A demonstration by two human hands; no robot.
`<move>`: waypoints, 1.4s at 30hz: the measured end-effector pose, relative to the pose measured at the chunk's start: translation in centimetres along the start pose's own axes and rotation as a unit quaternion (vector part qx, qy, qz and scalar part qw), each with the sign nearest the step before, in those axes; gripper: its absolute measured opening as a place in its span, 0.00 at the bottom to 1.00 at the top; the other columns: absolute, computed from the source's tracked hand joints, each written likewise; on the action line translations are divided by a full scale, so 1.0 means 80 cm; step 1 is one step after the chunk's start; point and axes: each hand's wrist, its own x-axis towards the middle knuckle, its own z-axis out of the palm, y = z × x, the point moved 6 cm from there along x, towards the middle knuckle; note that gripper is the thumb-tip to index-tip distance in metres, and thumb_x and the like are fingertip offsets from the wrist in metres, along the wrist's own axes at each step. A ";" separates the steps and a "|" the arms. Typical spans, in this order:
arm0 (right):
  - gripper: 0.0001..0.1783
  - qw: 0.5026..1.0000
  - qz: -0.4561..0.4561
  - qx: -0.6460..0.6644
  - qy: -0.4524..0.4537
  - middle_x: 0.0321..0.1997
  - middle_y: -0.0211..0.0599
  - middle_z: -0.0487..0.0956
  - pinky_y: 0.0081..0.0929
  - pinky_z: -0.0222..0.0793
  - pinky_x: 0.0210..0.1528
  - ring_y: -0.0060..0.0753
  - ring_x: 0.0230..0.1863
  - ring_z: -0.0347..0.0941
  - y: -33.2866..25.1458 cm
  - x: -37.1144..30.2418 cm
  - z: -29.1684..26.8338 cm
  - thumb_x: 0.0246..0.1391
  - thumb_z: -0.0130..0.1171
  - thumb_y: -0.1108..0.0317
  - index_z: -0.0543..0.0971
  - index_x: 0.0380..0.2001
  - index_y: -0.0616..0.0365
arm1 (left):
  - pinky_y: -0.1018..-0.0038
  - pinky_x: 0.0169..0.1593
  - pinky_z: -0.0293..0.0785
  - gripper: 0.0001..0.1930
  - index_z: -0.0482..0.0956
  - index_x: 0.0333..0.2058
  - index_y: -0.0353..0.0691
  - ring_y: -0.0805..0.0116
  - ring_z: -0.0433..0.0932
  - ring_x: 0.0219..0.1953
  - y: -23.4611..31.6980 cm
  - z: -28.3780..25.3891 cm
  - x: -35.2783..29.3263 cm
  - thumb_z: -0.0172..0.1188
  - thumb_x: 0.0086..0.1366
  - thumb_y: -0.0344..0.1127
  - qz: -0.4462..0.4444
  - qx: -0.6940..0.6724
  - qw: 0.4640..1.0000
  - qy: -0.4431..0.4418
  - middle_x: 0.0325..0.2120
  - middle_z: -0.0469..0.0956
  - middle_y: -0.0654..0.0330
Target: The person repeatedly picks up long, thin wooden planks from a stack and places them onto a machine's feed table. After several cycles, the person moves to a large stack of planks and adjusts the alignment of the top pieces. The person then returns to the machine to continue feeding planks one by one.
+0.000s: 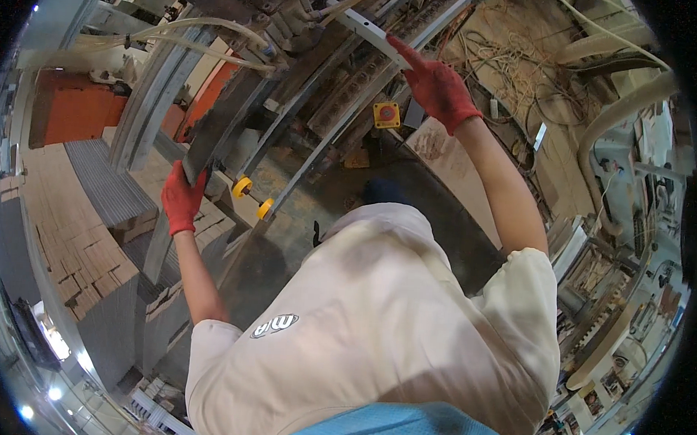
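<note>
**Grey board at the machine: L hand on the end, R hand out on a metal bar**

Ok quick one. The thing being handled is a long dark grey board [220, 126], at the person's left, slanting from the L hand up toward the machine [334, 112]. L hand [182, 198], in a red glove, is clamped on the board's near end, thumb on one side & fingers on the other afaict. Fingertips are partly hidden tho.

R hand [440, 89], also red-gloved, is well apart from it, index finger stretched out along a pale metal bar [368, 33]. Can't tell if the other fingers are wrapped round it or just resting.

Handling, imo: board looks stiff & prob has some weight b/c of its length, so a one-end hold could let the far end dip or swing. Face looks smooth, so maybe a bit slippery; gloves prob help. One long edge looks jagged, might chip or snag, so I'd keep fingers off that & grip the flat faces, w/ a 2nd hold nearer the middle.

FYI yellow wheels [242, 186] on the rail ends sit just beside the board's near end, & big stacks of boards [72, 229] are over to the left.
</note>
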 end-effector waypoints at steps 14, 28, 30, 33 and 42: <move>0.40 0.998 0.061 -0.025 -0.017 0.38 0.60 0.82 0.51 0.76 0.38 0.65 0.37 0.80 -0.012 -0.008 -0.009 0.67 0.50 0.67 0.53 0.76 0.20 | 0.52 0.39 0.77 0.20 0.76 0.44 0.42 0.41 0.82 0.41 0.004 -0.002 -0.004 0.70 0.61 0.47 0.002 0.026 1.000 0.000 0.35 0.83 0.46; 0.43 0.988 -0.014 -0.150 0.038 0.37 0.55 0.82 0.54 0.76 0.40 0.60 0.37 0.81 -0.018 -0.007 -0.011 0.64 0.51 0.65 0.50 0.77 0.18 | 0.53 0.44 0.78 0.29 0.77 0.49 0.45 0.46 0.82 0.46 -0.011 0.005 -0.004 0.74 0.54 0.55 -0.002 0.005 1.000 -0.001 0.43 0.83 0.51; 0.43 0.986 -0.016 -0.153 0.058 0.34 0.54 0.82 0.54 0.76 0.39 0.60 0.36 0.81 -0.015 -0.011 -0.010 0.63 0.53 0.62 0.52 0.76 0.19 | 0.53 0.44 0.79 0.31 0.76 0.49 0.46 0.47 0.82 0.46 -0.012 0.006 -0.003 0.76 0.52 0.55 0.005 0.019 1.000 0.001 0.44 0.83 0.52; 0.42 0.981 -0.053 -0.152 0.105 0.34 0.51 0.82 0.53 0.76 0.36 0.60 0.35 0.81 -0.014 -0.026 -0.014 0.62 0.53 0.63 0.53 0.76 0.20 | 0.54 0.45 0.79 0.34 0.76 0.53 0.48 0.48 0.82 0.47 -0.019 0.008 -0.009 0.77 0.50 0.53 -0.006 0.037 0.999 -0.003 0.45 0.83 0.54; 0.39 0.975 -0.084 -0.152 0.136 0.34 0.47 0.83 0.51 0.76 0.35 0.58 0.34 0.80 0.000 -0.032 -0.012 0.65 0.50 0.66 0.56 0.75 0.18 | 0.55 0.49 0.78 0.32 0.76 0.55 0.49 0.50 0.82 0.50 -0.015 0.008 -0.008 0.75 0.52 0.51 -0.045 0.033 0.998 -0.009 0.48 0.83 0.55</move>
